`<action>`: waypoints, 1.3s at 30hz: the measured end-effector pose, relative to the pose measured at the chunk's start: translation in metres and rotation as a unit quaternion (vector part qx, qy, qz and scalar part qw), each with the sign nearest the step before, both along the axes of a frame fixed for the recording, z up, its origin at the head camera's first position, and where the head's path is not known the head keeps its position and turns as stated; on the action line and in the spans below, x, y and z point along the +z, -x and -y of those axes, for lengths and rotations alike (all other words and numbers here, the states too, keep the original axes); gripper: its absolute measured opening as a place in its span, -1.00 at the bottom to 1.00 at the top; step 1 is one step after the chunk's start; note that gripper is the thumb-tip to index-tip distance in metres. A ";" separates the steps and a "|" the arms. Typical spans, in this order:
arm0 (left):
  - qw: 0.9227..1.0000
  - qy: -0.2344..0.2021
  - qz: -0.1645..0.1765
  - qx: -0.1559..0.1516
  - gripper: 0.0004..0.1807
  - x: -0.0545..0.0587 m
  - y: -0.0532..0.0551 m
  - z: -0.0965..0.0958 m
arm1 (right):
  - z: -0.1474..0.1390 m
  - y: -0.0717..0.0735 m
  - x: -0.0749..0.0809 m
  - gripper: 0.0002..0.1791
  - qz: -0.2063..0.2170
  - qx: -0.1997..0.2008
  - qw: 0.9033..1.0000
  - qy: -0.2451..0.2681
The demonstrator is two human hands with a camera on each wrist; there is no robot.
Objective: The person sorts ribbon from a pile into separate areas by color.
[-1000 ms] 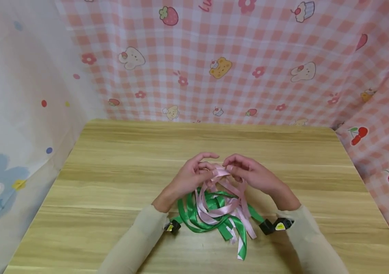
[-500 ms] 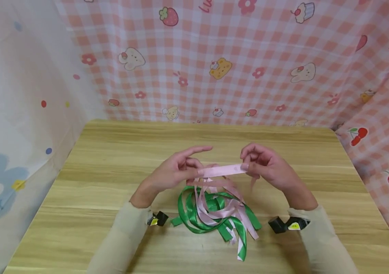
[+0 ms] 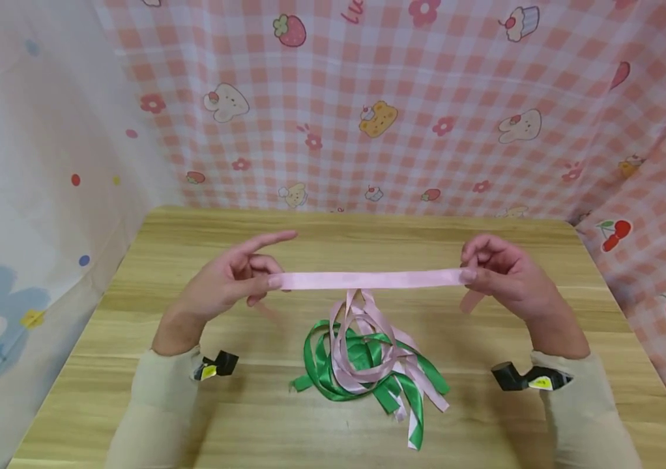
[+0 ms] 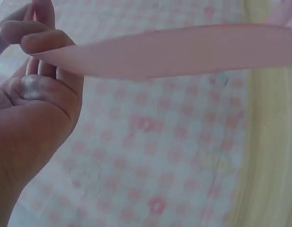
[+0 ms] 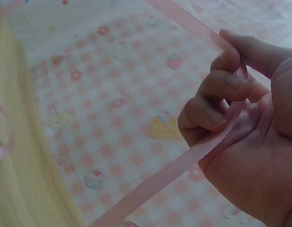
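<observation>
**Op:** Pink ribbon (image 3: 371,279) is stretched level between my two hands, above the wooden table (image 3: 151,365). Left hand (image 3: 224,286) pinches one end with thumb against middle fingers, forefinger sticking out straight; right hand (image 3: 506,277) has its fingers curled round the other end.

**Spotter:** How do you do this well?

**Op:** I'd say even tension, flat face up, no twist; grip close to the ends so nothing slips.

**Spotter:** Count for me.

**Op:** Two hands, one taut ribbon. Below it, one tangled pile (image 3: 368,358) of green and pink strands. I can't count those strands, they overlap too much. Two dark wrist cameras, one per sleeve.
</observation>
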State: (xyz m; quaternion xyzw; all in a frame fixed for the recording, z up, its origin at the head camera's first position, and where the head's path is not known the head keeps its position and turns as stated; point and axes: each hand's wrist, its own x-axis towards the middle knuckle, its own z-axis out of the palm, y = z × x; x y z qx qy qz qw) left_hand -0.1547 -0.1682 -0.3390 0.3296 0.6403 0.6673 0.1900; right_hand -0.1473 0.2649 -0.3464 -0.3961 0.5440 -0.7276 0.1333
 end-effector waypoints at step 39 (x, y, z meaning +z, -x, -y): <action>0.924 0.136 0.190 0.301 -0.50 -0.100 0.061 0.129 | -0.114 0.036 -0.094 -0.82 0.204 -0.390 0.879 -0.185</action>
